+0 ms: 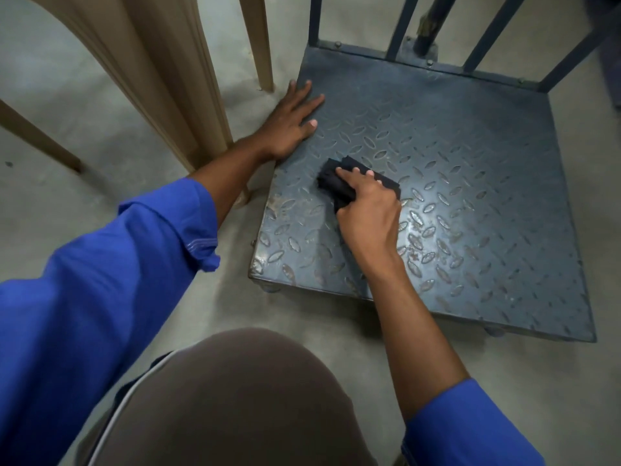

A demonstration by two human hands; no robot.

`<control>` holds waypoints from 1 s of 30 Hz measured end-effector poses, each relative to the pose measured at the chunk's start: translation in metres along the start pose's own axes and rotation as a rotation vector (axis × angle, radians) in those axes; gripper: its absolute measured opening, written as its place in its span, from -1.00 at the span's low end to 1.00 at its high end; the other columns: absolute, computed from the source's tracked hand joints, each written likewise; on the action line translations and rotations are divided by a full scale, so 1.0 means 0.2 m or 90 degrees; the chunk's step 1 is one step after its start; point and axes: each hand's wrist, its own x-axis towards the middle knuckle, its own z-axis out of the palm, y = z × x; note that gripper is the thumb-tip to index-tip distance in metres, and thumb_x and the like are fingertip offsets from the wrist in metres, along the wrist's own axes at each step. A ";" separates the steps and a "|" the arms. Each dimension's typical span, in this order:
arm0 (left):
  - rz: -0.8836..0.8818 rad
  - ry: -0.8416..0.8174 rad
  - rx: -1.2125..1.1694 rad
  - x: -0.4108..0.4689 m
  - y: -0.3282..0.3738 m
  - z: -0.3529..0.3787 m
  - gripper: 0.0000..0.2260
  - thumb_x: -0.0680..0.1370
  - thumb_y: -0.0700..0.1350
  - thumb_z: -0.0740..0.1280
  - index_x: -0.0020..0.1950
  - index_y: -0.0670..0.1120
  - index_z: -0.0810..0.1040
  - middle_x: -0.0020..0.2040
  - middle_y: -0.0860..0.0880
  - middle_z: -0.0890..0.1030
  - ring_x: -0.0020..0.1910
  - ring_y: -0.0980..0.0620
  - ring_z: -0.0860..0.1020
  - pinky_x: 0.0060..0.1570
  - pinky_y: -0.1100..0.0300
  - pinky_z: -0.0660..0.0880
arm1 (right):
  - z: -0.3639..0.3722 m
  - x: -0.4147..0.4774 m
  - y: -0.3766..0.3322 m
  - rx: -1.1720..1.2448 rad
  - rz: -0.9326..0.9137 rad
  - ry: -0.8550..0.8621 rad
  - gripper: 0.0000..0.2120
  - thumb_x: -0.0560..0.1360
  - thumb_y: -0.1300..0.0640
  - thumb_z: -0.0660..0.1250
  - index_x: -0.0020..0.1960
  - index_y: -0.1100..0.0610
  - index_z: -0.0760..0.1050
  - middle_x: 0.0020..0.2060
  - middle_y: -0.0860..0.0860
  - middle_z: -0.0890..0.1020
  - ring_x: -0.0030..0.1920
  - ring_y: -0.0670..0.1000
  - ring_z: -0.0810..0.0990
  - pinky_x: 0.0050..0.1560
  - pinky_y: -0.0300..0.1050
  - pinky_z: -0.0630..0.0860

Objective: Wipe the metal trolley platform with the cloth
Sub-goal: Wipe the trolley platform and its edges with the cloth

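Observation:
The metal trolley platform (470, 169) is a blue-grey tread plate lying low on the floor, with worn, rusty marks near its front left corner. A dark folded cloth (331, 178) lies on the plate's left half. My right hand (368, 210) presses down on the cloth, fingers curled over its top and thumb along its near side. My left hand (290, 121) rests flat on the platform's left edge, fingers spread and straight, holding nothing.
Beige plastic chair legs (188, 95) stand just left of the platform, close to my left forearm. Blue upright bars (401, 26) rise along the platform's far edge. Grey concrete floor (84, 112) surrounds it. My knee (235, 398) is at the bottom.

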 end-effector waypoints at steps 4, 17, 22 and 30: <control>-0.009 -0.025 0.015 0.06 0.11 -0.10 -0.47 0.62 -0.18 0.38 0.61 -0.05 0.40 0.65 -0.06 0.28 0.67 -0.02 0.14 0.62 0.14 0.02 | -0.03 0.04 0.02 0.026 0.031 0.011 -0.37 0.39 0.41 0.33 0.38 -0.02 0.61 0.26 0.10 0.69 0.30 0.15 0.61 0.36 0.01 0.53; -0.062 0.194 -0.244 -0.37 0.09 0.03 -0.48 0.42 -0.53 0.29 0.25 -0.13 0.71 0.26 -0.03 0.69 0.31 0.16 0.61 0.33 0.22 0.55 | -0.01 0.08 0.06 0.025 0.028 0.053 -0.40 0.42 0.43 0.32 0.37 -0.01 0.62 0.24 0.10 0.70 0.29 0.16 0.62 0.36 0.02 0.54; 0.015 0.045 0.055 -0.33 0.14 -0.06 -0.39 0.48 -0.46 0.37 0.48 -0.05 0.54 0.49 -0.03 0.52 0.52 0.08 0.43 0.58 0.16 0.26 | 0.03 0.20 0.04 -0.009 0.060 0.055 -0.39 0.46 0.41 0.33 0.42 -0.02 0.58 0.27 0.10 0.67 0.23 0.17 0.64 0.32 -0.01 0.52; 0.194 -0.168 0.315 -0.47 -0.07 -0.09 -0.01 0.49 -0.55 0.30 0.71 -0.10 -0.23 0.71 -0.11 -0.24 0.68 -0.06 -0.23 0.63 0.08 -0.16 | 0.00 0.10 0.10 0.006 0.006 0.046 -0.36 0.39 0.49 0.34 0.39 0.07 0.60 0.36 0.16 0.61 0.46 0.16 0.50 0.46 0.15 0.46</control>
